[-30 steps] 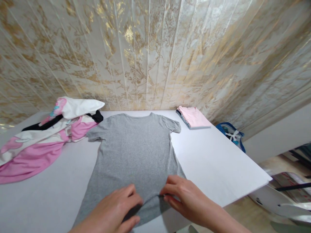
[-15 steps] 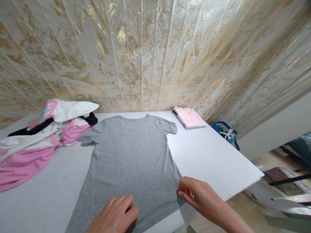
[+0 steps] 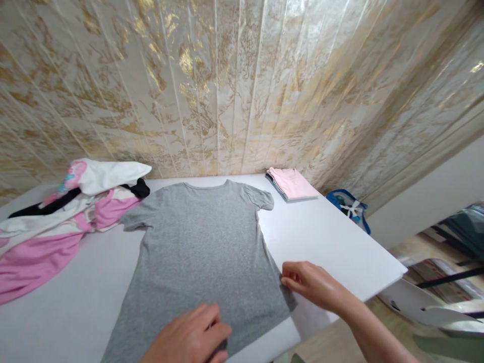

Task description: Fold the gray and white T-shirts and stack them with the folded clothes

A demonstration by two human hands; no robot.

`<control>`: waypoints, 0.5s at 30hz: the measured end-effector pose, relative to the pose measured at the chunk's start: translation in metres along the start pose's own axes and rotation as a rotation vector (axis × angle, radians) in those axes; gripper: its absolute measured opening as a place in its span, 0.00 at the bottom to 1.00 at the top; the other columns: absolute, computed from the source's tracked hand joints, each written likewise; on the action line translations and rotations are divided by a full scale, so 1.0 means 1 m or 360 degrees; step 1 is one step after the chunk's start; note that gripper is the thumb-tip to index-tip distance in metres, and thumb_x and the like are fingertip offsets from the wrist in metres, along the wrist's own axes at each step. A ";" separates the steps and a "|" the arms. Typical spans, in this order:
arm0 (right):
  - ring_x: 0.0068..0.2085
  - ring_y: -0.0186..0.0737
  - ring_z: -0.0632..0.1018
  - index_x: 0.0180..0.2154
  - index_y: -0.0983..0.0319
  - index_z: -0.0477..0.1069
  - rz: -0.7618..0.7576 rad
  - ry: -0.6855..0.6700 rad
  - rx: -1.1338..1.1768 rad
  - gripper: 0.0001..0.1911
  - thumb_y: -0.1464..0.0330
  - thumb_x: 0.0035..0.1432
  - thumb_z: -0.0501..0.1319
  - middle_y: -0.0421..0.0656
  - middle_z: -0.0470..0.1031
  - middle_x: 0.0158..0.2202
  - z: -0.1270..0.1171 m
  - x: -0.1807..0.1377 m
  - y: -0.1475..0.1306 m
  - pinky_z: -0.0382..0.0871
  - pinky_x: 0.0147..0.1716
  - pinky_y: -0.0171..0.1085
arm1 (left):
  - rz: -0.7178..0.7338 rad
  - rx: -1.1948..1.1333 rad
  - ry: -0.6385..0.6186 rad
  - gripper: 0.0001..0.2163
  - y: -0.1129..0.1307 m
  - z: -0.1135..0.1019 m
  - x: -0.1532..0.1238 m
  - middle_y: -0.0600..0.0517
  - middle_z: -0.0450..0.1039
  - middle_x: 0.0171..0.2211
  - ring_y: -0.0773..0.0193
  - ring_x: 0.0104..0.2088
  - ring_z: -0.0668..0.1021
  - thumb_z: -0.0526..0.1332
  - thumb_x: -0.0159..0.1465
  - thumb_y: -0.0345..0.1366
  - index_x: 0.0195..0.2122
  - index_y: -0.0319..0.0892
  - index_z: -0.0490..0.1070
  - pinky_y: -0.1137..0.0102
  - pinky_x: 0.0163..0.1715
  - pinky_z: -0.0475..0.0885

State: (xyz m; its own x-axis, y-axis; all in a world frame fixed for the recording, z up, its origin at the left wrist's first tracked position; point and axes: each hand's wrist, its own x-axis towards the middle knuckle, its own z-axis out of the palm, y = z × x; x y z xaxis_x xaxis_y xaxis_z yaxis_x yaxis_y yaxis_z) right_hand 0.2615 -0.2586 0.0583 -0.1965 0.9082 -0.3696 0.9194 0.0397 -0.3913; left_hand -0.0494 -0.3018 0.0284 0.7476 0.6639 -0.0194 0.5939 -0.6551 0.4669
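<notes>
Table (image 3: 333, 239) is supporting the shirt (image 3: 206, 242), spread flat. I am holding left hand (image 3: 194, 333) and right hand (image 3: 310, 282) curled at its lower half; pinch unconfirmable. Likely light, limp: hem (image 3: 260, 327) is offering best hold.

Grey T-shirt (image 3: 200, 242) spread on white table (image 3: 321, 247), neckline at far side, short sleeves out. Left hand (image 3: 192, 333) over the lower part, fingers curled; can't tell from here if it grips. Right hand (image 3: 308, 282) at the shirt's right edge near the hem, fingers bent, grip unclear. Loose pink, white and black clothes pile (image 3: 45, 252) beside left sleeve. Folded stack (image 3: 291, 182), pink on top, far right. Blue-edged bag (image 3: 353, 207) beyond table edge. Gold-patterned covering (image 3: 227, 85) behind.
</notes>
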 end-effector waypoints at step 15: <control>0.28 0.35 0.67 0.27 0.60 0.66 0.0254 0.1100 0.0404 0.03 0.69 0.50 0.60 0.38 0.67 0.25 -0.034 0.210 0.045 0.60 0.30 0.34 | -0.0436 0.0408 0.0237 0.32 -0.085 -0.011 0.163 0.44 0.46 0.69 0.53 0.68 0.52 0.47 0.68 0.53 0.68 0.39 0.51 0.53 0.66 0.46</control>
State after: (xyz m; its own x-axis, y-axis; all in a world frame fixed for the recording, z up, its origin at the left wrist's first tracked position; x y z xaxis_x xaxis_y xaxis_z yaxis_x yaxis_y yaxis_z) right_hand 0.2733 -0.0523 -0.0080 0.2679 0.9529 0.1423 0.7956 -0.1355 -0.5905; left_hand 0.0188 -0.1337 -0.0051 0.5112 0.8591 0.0244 0.8343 -0.5029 0.2260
